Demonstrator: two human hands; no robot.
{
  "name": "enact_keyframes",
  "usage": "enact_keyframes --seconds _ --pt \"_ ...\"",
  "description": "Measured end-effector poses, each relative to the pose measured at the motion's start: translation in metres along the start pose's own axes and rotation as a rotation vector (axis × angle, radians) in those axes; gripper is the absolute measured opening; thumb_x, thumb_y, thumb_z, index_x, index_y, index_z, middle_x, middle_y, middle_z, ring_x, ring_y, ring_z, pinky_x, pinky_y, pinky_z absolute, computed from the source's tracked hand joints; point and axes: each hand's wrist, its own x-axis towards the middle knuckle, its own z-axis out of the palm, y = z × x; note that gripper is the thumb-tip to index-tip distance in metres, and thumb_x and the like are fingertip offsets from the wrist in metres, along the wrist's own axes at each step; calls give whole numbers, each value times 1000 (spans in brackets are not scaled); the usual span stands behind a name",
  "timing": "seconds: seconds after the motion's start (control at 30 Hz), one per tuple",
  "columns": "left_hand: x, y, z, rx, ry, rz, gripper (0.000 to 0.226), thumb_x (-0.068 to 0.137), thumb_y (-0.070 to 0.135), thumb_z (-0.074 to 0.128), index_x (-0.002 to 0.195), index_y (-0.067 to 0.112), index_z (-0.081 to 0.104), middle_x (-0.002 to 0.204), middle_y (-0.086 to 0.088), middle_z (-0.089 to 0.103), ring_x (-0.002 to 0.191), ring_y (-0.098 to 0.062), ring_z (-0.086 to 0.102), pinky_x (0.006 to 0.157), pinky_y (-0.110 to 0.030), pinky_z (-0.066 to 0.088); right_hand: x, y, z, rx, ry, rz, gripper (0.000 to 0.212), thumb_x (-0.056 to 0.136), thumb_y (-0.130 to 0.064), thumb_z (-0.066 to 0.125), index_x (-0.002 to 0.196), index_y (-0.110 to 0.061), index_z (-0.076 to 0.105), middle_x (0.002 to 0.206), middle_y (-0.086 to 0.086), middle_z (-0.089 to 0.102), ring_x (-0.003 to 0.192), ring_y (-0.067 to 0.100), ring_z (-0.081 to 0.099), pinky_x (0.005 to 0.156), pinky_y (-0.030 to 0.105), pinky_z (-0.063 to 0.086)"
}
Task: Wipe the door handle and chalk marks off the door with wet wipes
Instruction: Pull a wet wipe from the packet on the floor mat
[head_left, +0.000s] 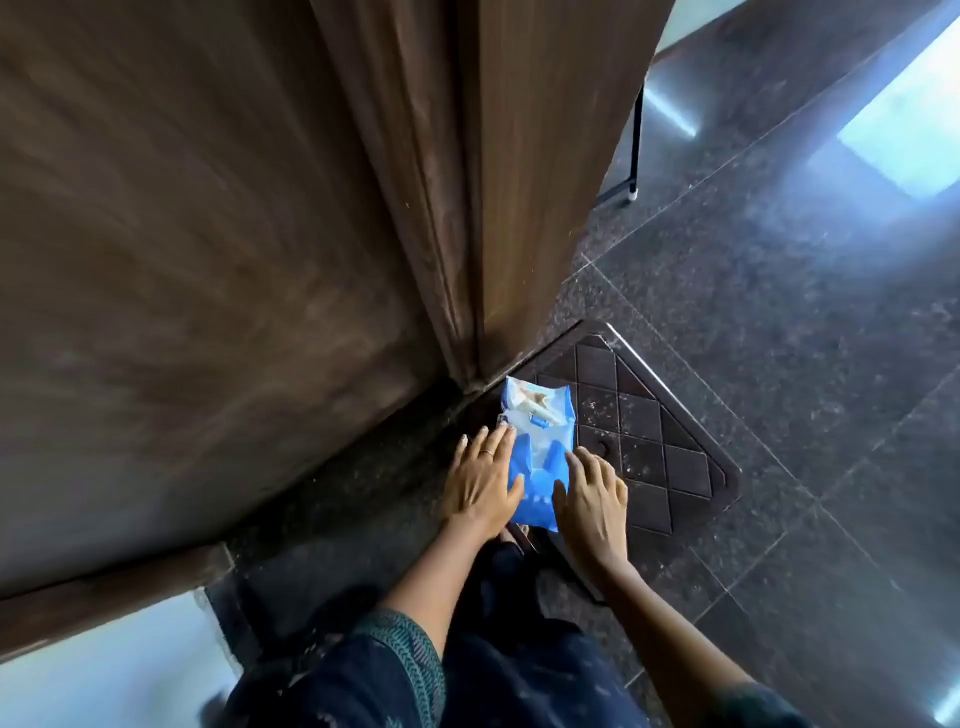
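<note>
A blue pack of wet wipes (540, 457) lies on the floor at the foot of the brown wooden door (208, 260), half on a dark doormat (660, 441). My left hand (480, 480) rests flat on the pack's left side, fingers spread. My right hand (592, 493) lies on its right side, fingers apart. Neither hand has closed around the pack. White wipe material shows at the pack's far end. The door handle and any chalk marks are out of view.
Dark speckled stone tiles (779, 312) cover the floor. A thin black furniture leg with a white foot (632, 192) stands beyond the door edge. My dark patterned clothing (467, 665) fills the bottom. Bright window light reflects at the upper right.
</note>
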Motion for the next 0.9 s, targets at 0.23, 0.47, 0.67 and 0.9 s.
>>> enact_keyframes --seconds 0.23,0.47,0.67,0.9 --pt "34 4 18 27 -167 12 65 96 36 44 151 21 13 160 5 6 146 -21 10 118 -42 18 32 -16 20 65 -98 86 31 81 -11 63 112 -11 66 108 9 66 99 36 56 79 43 41" --pt "35 0 28 176 -251 -35 65 96 38 44 151 18 14 160 2 4 145 -24 12 116 -47 19 60 -18 33 107 -260 157 42 93 -11 45 134 -18 50 130 6 53 117 30 44 91 41 34" --pt "24 -4 33 20 -209 -123 64 96 35 47 150 17 17 160 5 0 146 -24 10 114 -48 23 68 -16 38 153 -316 230 35 94 -18 47 128 -18 56 128 8 51 116 30 44 90 41 35" --pt "19 -5 35 -54 -159 -134 69 94 35 50 150 17 14 159 3 -6 139 -24 24 109 -40 30 77 -25 44 168 -225 243 24 89 -25 59 110 -14 64 122 8 54 112 29 46 86 40 35"
